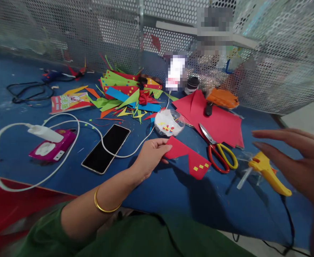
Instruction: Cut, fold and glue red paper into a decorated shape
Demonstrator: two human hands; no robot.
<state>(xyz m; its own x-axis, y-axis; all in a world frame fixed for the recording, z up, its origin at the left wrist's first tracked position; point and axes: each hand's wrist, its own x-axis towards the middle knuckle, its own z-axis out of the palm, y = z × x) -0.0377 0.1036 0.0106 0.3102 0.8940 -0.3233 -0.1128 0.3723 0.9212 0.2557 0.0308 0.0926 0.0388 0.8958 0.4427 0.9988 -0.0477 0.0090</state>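
My left hand (153, 154) pinches the left end of a red paper cutout (199, 160), which has a notch in its lower edge and small yellow squares on its right part. My right hand (293, 157) is raised at the right, its fingers apart and nothing between them. Close to it lies a yellow hot glue gun (270, 173) with a clear glue stick. Scissors (215, 150) with one red and one yellow handle rest between the cutout and the glue gun. Just behind the cutout sits a clear bowl (176, 128) holding tiny coloured paper pieces.
Red paper sheets (215, 123) lie at the back right beneath an orange bundle (222, 98). Coloured paper strips (127, 94) pile up at the back. A black phone (107, 148), a white cable (78, 128) and a purple power strip (53, 144) are at the left.
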